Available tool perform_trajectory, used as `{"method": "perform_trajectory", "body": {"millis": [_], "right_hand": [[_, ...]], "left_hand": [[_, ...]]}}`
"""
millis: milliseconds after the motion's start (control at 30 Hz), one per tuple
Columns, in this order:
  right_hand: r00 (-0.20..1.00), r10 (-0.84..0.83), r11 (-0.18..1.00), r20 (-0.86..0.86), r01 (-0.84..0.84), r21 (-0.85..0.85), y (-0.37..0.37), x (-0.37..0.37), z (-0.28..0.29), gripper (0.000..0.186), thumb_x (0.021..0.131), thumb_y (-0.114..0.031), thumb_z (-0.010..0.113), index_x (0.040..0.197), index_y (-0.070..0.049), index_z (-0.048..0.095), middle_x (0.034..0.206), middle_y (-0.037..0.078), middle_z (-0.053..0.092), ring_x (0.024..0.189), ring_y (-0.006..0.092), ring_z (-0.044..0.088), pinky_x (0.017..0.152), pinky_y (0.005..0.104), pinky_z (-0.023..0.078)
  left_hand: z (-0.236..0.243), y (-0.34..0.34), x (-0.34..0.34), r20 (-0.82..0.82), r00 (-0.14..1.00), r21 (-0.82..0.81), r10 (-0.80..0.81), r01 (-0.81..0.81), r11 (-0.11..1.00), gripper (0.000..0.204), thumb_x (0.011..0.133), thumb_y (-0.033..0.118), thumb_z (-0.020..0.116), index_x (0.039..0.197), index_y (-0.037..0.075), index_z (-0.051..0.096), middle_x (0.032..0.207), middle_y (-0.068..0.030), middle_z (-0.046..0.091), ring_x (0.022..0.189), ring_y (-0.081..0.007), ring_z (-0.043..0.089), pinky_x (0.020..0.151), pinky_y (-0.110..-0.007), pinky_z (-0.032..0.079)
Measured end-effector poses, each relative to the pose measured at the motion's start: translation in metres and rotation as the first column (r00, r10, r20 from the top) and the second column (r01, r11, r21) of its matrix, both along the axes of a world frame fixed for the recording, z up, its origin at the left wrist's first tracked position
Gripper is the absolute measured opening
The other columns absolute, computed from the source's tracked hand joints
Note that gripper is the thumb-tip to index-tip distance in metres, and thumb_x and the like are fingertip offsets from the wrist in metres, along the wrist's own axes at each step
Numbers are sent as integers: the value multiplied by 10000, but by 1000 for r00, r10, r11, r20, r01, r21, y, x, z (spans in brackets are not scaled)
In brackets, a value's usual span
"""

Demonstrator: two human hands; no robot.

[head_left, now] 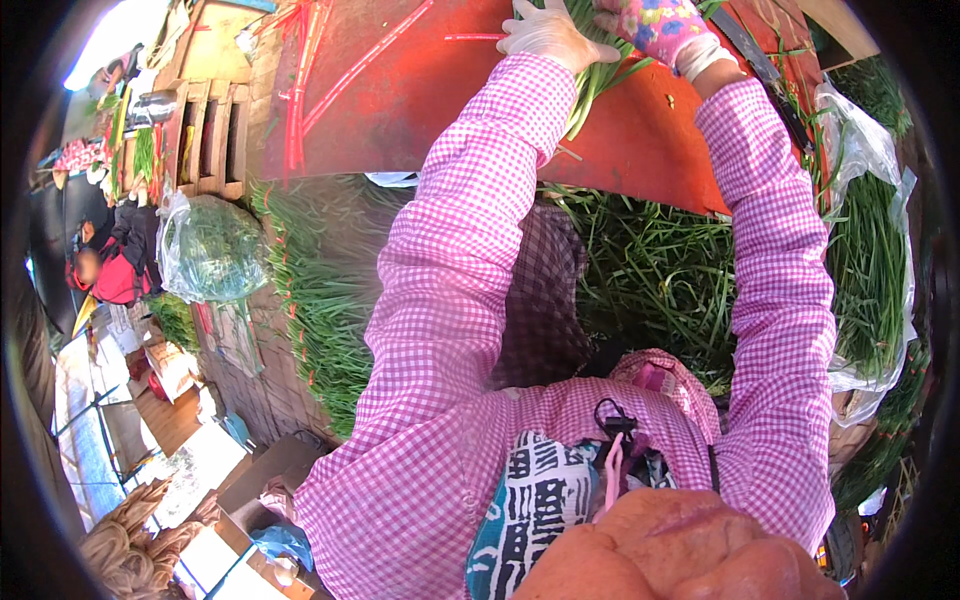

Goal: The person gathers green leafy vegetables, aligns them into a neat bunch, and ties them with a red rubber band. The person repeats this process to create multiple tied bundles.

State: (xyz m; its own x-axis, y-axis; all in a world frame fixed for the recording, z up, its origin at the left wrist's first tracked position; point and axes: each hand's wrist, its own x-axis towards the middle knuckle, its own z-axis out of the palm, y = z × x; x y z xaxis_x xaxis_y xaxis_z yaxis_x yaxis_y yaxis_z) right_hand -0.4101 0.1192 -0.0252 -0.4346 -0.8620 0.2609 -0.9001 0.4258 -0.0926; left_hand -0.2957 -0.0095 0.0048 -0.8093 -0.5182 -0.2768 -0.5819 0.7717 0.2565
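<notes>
At the far side of the red work surface (390, 110), both my arms reach forward in pink checked sleeves. A pale thin glove covers my left hand (550, 35), whose fingers are spread beside a bunch of green chives (597, 85), the thumb close to the leaves. My right hand (665, 28), in a pink flowered glove, is closed around the bunch from the other side; the top edge cuts off part of it. The long leaves trail toward me over the red surface. Red-and-white strips (365, 62) lie left of my left hand.
A long dark flat tool (750, 50) lies right of my right hand. Loose chives (650, 270) fill the space below the board, with tied bunches (320, 290) at left. Plastic bags of greens stand left (212, 250) and right (870, 250). Another person (125, 250) sits far left.
</notes>
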Motion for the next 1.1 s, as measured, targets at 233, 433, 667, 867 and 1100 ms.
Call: {"method": "perform_trajectory", "body": {"millis": [233,433,667,867,1100], "right_hand": [[920,-112,959,376,199,-201,43,50,13,203,926,-214,664,984,-22,698,993,209,691,909,330,705,760,399,543],[24,238,664,971,-733,-145,139,151,61,213,913,-199,648,1063,-90,753,974,121,749,895,294,726,762,390,578],[995,67,988,80,-77,135,76,58,59,303,948,-66,591,1235,0,662,1415,150,612,1257,253,611,1063,317,470],[969,-189,982,-160,191,-1,-51,-49,32,486,829,-267,633,1285,-99,656,1138,201,707,1043,412,681,943,503,541],[959,-250,924,135,195,330,-55,-56,35,417,842,-308,636,1235,-210,737,1214,133,727,1165,315,670,1008,486,512]], "left_hand": [[-4,-1,-1,17,1000,-25,10,-10,1000,1312,644,642,873,1646,216,142,1552,-200,403,1315,-414,527,1011,-552,506],[-6,0,-1,1,999,-7,36,-36,999,1300,656,589,889,1648,218,137,1586,-196,368,1337,-400,503,1011,-564,494],[-7,-1,-1,-9,1000,19,12,-12,1000,1305,654,594,885,1650,218,131,1592,-195,362,1339,-403,500,1000,-572,494],[1,5,0,27,999,-19,24,-23,1000,1279,643,607,883,1636,209,181,1578,-185,366,1317,-395,510,982,-581,499],[11,17,-2,31,999,15,26,-27,1000,1279,633,596,898,1629,210,195,1579,-172,355,1314,-394,509,983,-588,493]]}}
